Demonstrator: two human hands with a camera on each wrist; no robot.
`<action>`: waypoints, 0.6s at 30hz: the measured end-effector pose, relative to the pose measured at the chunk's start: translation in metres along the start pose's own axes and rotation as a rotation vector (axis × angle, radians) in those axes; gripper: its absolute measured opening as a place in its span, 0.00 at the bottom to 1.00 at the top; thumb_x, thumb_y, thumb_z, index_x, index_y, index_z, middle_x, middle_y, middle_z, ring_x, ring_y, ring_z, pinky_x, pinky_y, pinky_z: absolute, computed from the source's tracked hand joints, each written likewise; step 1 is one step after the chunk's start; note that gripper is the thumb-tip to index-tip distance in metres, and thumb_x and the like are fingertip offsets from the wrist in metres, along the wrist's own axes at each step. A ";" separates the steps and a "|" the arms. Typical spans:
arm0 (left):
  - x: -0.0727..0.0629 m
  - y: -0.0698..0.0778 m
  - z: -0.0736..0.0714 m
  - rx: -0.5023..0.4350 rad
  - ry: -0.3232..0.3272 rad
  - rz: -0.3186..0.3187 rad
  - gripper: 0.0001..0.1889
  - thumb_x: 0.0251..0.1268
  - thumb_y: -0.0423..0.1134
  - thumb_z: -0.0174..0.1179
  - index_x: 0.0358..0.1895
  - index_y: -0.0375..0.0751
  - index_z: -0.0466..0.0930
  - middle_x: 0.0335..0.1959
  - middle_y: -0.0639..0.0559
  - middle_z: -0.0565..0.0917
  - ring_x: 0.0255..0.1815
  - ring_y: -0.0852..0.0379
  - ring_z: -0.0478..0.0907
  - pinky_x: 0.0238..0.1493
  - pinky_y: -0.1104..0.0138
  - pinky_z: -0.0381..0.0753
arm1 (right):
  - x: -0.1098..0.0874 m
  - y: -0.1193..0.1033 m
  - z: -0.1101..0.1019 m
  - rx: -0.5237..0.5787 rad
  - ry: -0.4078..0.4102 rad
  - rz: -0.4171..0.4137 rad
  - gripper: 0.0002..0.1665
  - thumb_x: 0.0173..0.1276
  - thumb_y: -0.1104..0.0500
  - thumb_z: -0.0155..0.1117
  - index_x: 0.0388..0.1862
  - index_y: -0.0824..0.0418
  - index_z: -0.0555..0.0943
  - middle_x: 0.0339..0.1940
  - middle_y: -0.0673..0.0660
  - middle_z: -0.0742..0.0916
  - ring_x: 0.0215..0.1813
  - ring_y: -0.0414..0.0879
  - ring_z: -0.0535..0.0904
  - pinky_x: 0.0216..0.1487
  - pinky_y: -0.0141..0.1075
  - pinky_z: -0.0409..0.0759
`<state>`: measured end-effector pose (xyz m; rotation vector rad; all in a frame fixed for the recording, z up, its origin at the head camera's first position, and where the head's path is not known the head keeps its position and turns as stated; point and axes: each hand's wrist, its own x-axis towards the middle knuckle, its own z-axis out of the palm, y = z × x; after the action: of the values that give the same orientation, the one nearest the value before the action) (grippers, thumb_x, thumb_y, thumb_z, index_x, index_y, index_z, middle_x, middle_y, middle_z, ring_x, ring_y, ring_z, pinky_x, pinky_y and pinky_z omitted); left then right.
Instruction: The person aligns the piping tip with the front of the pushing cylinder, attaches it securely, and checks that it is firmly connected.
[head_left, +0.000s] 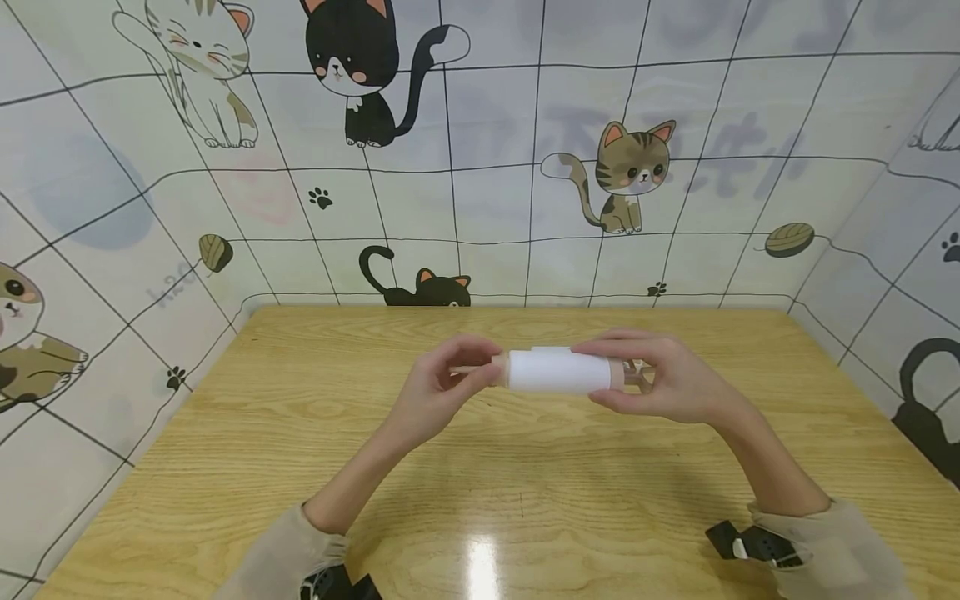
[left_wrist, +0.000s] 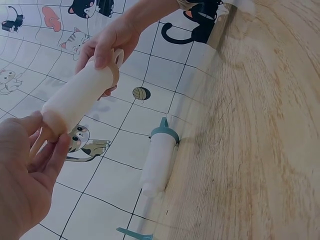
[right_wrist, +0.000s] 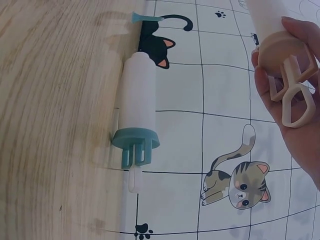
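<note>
Both hands hold a white-barrelled plunger syringe [head_left: 558, 371] with beige ends, roughly level above the table. My left hand [head_left: 438, 387] pinches its thin beige nozzle end [left_wrist: 52, 125] between thumb and fingers. Round the opposite end curls my right hand [head_left: 667, 383]; beside its palm show beige finger loops and a pale plunger ring [right_wrist: 299, 107]. A second syringe [right_wrist: 139, 95], white with a teal collar, lies on the table, apart from both hands. Close to its narrow tip is a small thin teal piece [right_wrist: 147, 18], shaped like a nozzle.
The wooden table [head_left: 375, 500] meets a wall covering [head_left: 487, 200] printed with cats and grid lines at its back edge. In the head view, the held syringe and hands largely hide the second syringe and the teal piece.
</note>
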<state>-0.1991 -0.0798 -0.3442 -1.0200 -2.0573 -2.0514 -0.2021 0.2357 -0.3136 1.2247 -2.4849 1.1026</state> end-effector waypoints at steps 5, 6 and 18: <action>0.000 -0.001 0.000 -0.013 -0.020 -0.053 0.09 0.72 0.28 0.61 0.52 0.33 0.79 0.45 0.40 0.84 0.39 0.48 0.84 0.42 0.53 0.88 | 0.000 0.000 0.000 0.013 0.004 -0.008 0.31 0.57 0.67 0.78 0.62 0.57 0.83 0.56 0.56 0.85 0.46 0.46 0.79 0.34 0.36 0.86; 0.000 -0.001 0.000 -0.012 -0.023 -0.060 0.09 0.72 0.28 0.61 0.51 0.34 0.79 0.44 0.40 0.84 0.37 0.47 0.84 0.40 0.53 0.89 | 0.000 0.000 0.000 0.012 0.005 -0.008 0.31 0.57 0.67 0.78 0.61 0.57 0.83 0.56 0.56 0.85 0.46 0.46 0.79 0.34 0.36 0.85; -0.002 -0.001 -0.001 0.025 -0.025 -0.002 0.14 0.65 0.24 0.65 0.53 0.33 0.80 0.50 0.41 0.83 0.49 0.47 0.83 0.49 0.55 0.87 | -0.001 0.001 0.000 -0.003 -0.001 0.006 0.30 0.57 0.66 0.78 0.61 0.58 0.83 0.55 0.56 0.85 0.46 0.46 0.80 0.35 0.36 0.86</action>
<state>-0.1988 -0.0815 -0.3457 -1.0460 -2.0907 -2.0188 -0.2024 0.2367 -0.3147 1.2180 -2.4918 1.0999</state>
